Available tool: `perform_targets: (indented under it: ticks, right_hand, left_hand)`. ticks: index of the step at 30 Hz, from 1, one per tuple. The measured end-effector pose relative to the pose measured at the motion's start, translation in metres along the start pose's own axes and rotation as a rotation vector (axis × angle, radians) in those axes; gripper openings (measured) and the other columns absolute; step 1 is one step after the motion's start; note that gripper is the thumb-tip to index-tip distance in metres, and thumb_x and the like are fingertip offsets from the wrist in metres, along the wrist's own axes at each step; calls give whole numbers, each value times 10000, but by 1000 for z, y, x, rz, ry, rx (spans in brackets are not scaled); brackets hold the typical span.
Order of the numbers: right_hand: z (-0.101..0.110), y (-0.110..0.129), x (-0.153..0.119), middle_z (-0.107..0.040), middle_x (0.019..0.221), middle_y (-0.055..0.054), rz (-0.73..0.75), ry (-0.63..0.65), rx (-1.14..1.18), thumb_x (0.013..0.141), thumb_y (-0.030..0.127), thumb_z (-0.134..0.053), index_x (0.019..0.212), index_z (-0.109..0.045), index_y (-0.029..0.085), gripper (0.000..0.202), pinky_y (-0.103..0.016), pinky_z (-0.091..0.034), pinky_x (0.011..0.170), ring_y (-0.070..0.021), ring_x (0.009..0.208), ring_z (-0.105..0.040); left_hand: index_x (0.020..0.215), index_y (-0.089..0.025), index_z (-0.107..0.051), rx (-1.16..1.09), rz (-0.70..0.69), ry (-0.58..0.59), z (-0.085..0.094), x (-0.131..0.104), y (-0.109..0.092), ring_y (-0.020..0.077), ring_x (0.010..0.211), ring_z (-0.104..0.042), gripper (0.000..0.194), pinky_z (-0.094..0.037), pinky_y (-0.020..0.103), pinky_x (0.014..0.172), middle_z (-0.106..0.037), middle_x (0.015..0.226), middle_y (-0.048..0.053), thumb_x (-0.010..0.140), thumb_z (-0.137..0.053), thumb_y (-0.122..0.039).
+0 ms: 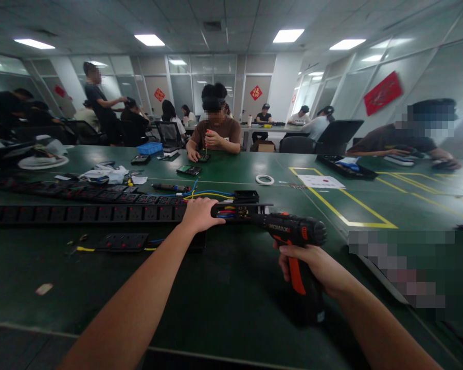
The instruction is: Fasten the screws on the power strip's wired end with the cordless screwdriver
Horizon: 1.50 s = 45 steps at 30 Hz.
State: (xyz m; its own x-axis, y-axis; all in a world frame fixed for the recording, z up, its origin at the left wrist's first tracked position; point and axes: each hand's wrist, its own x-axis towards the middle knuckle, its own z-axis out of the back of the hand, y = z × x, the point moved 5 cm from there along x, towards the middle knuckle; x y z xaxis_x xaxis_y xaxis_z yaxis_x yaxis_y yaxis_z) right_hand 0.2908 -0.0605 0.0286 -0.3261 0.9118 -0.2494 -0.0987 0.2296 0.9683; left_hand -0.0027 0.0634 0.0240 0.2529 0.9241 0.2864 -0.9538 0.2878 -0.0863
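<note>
My left hand grips a long black power strip near its right end, thumb along the near side. Coloured wires show inside the open end, just right of that hand. In my right hand is a black and orange cordless drill, held by its handle. Its nose points left at the strip's open end; whether the tip touches is too dark to tell. In front of the strip lies a short socket piece with yellow and blue wires. Behind it rests another row of sockets.
A roll of white tape, a dark screwdriver-like tool and a paper sheet lie on the green table. Across it a person works with a red-handled screwdriver. A black tray and another person are at the right.
</note>
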Motion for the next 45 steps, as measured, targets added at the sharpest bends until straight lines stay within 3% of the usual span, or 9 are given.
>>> perform_targets:
  ticks: [20,27,36,45]
  right_hand:
    - [1,-1,0,-655,684,-11,58,-31,-83,769,678,-787,928,-689,153,557,-331,-492,622,-186,614,-624]
    - [2,-3,1,-664,693,-11,55,-19,-68,782,652,-794,1010,-694,150,561,-323,-496,613,-188,622,-638]
    - [0,1,0,-675,647,-20,39,-83,-93,724,639,-823,929,-712,142,549,-332,-498,603,-204,595,-648]
    - [0,-1,1,-677,648,-23,46,-44,-123,782,557,-788,825,-701,155,414,-326,-496,626,-193,599,-634]
  left_hand:
    - [1295,-274,-657,15,-2,-7,0,0,-1,359,1191,-616,736,-426,456,956,-699,1287,98,778,-657,-799]
    - [1298,-275,-658,21,1,-12,1,0,-1,356,1187,-619,729,-432,455,954,-699,1296,98,780,-665,-788]
    - [1306,-279,-658,18,-6,-15,0,0,-1,357,1187,-619,745,-435,456,957,-701,1288,98,777,-654,-802]
    - [1304,-287,-655,17,-1,-16,-4,1,2,353,1198,-613,751,-427,451,970,-695,1300,95,765,-658,-810]
